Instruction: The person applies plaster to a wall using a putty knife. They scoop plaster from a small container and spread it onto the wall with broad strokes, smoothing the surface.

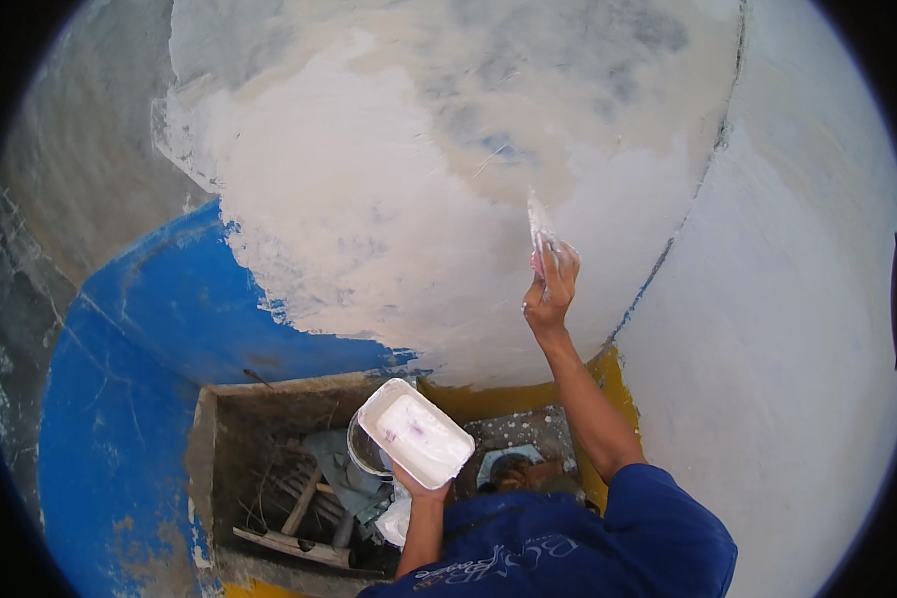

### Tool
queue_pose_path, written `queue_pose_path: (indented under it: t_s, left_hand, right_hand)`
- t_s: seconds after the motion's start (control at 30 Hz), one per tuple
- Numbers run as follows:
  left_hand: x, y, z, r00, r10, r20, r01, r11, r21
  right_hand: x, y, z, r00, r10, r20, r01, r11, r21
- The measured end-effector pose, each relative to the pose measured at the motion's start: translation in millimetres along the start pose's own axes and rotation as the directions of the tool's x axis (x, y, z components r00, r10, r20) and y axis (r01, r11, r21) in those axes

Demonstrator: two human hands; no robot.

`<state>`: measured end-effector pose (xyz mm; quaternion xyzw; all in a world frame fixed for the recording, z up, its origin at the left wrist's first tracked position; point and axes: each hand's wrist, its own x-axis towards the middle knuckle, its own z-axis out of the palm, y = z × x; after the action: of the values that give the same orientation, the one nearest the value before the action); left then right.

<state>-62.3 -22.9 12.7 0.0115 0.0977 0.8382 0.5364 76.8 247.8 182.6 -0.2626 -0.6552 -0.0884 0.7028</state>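
Observation:
My right hand (551, 291) is raised to the wall, its fingers wrapped round a putty knife (537, 216) smeared with white paste. The narrow blade appears nearly edge-on at the wall (334, 169), where a broad cream-white coat lies over grey and blue. Whether the blade touches the surface, I cannot tell. Lower down, my left hand (419, 481) supports a white rectangular tub (454, 460) from below and holds it tilted. White putty (414, 431) with a few purplish streaks lies inside the tub.
Below the tub, a concrete-edged recess (205, 439) contains wooden pieces (304, 506), a grey-green cloth (337, 468) and a bucket (362, 450). Bright blue paint (110, 399) covers the lower left wall. On the right, a whitish wall (777, 329) meets the coated one at a cracked corner.

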Motion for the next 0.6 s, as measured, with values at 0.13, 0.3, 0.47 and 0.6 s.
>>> queue_pose_path:
  t_s: [0.13, 0.3, 0.47, 0.6]
  left_hand:
    - [2.1, 3.4, -14.7, 1.000, -0.010, 0.004, 0.010, 1.000, -0.027]
    - [3.2, -0.2, -10.9, 0.998, 0.058, -0.022, -0.058, 0.998, -0.030]
    - [-3.7, 4.1, -5.5, 1.000, 0.010, 0.017, -0.010, 1.000, 0.002]
    - [-1.6, 9.2, -6.8, 0.999, 0.038, 0.023, -0.038, 0.999, -0.011]
  right_hand:
    - [40.4, 21.3, -4.0, 0.955, 0.165, -0.246, -0.210, 0.963, -0.171]
    - [15.2, -49.2, 60.6, 0.984, 0.180, 0.000, -0.180, 0.984, -0.006]
    - [0.0, -82.7, 70.9, 0.976, -0.015, 0.219, -0.050, 0.956, 0.288]
    - [54.8, -34.5, 22.7, 0.977, 0.109, -0.181, -0.103, 0.994, 0.046]
